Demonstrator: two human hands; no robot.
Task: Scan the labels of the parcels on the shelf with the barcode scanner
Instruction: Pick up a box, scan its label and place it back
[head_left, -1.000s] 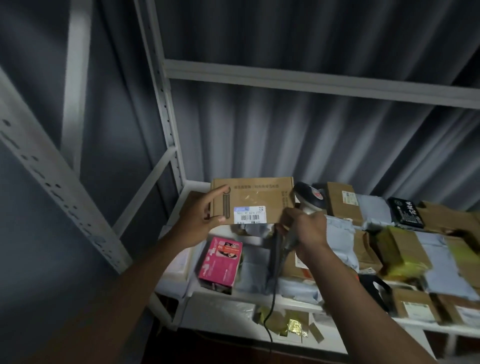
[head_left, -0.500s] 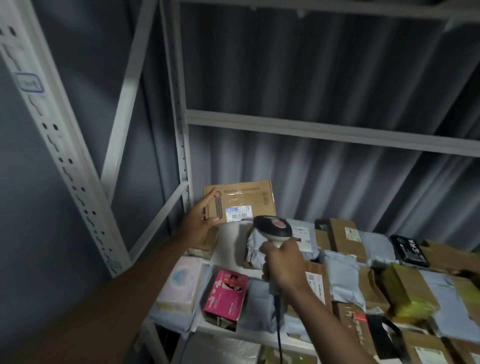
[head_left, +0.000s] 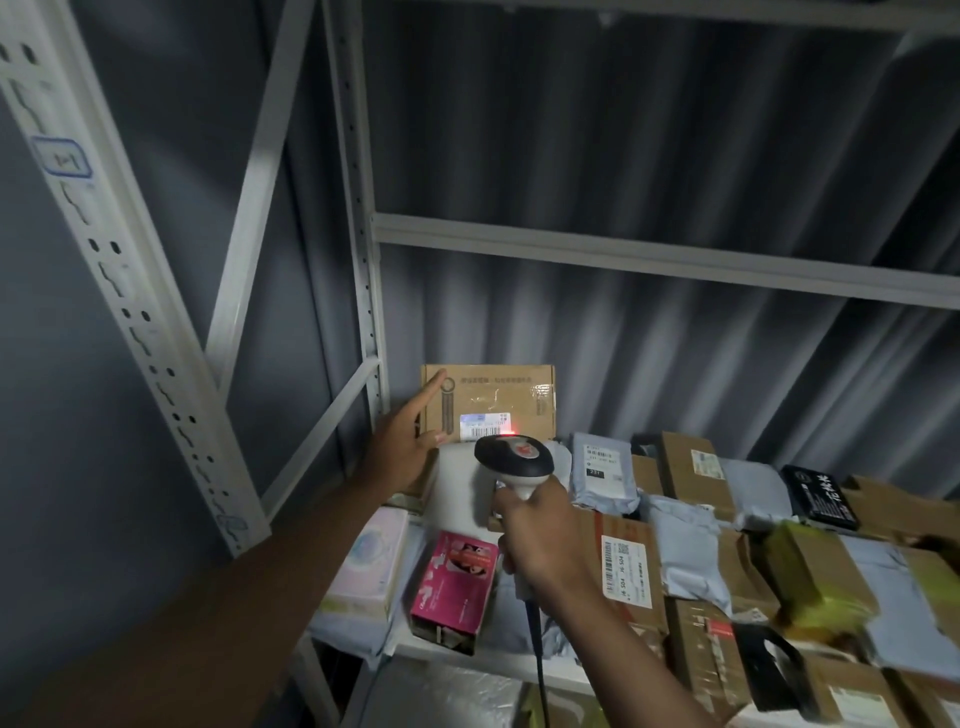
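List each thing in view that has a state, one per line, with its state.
Cardboard box: upright at the back of the shelf, label facing out.
Box label: lit by a red glow at its lower right.
Barcode scanner: aimed at the box label.
Left hand: open, fingers straight against the box's left edge.
Right hand: gripping the scanner handle.
Pink box: lying tilted at the shelf's front edge.

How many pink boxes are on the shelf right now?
2: a bright pink box at the front, left of the right hand, and a pale pink box beside it. Others may be hidden.
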